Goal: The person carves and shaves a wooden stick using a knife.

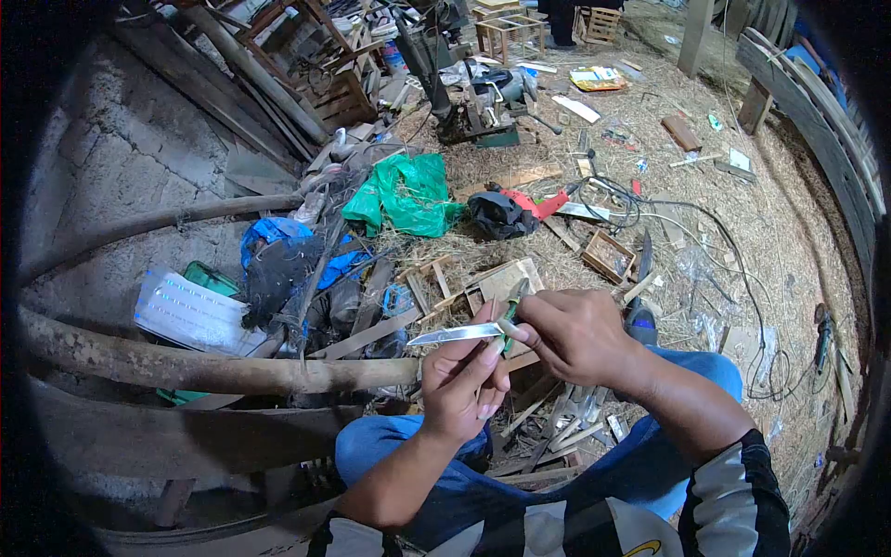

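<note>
Long wooden pole (223,362) blocks low left, its end close by the left hand (461,385). Knees (701,376) box in both sides. Open air above the straw floor (687,84) ahead.

blade (457,334) partly hidden by the right hand (577,334)

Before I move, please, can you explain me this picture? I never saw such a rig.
There is no machine: these are a person's bare left hand and right hand. The only picture comes from a camera on the head, looking forward and down. The hands meet around a shiny blade-like strip and a small green piece; which hand holds which, I cannot tell. On the straw-covered floor lie a green plastic bag, cables and a small wooden box.
</note>
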`<control>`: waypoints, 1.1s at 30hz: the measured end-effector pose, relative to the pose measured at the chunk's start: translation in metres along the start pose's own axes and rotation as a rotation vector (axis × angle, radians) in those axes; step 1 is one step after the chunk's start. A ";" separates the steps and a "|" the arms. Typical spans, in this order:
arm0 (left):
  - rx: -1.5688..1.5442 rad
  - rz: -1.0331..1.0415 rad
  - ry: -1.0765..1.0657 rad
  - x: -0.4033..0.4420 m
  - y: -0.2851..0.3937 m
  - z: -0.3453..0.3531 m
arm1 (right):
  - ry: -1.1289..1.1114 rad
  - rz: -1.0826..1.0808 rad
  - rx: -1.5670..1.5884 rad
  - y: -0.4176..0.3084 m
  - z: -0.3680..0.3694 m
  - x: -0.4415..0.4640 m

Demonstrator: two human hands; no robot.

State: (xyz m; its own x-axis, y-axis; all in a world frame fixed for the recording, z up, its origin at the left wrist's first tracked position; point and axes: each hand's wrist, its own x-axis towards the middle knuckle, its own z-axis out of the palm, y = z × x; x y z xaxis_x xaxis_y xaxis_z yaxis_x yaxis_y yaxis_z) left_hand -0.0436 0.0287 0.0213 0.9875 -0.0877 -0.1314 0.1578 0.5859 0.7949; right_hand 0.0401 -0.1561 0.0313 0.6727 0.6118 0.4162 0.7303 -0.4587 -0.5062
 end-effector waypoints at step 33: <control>-0.074 -0.011 -0.097 0.000 0.003 -0.002 | 0.056 -0.007 -0.033 -0.006 -0.008 0.001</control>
State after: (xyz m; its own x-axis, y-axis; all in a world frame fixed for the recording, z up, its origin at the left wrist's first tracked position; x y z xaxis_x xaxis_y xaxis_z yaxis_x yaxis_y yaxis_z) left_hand -0.0432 0.0319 0.0223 0.9823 -0.1697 -0.0793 0.1712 0.6418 0.7475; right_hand 0.0374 -0.1575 0.0405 0.6721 0.5789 0.4618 0.7382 -0.4755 -0.4784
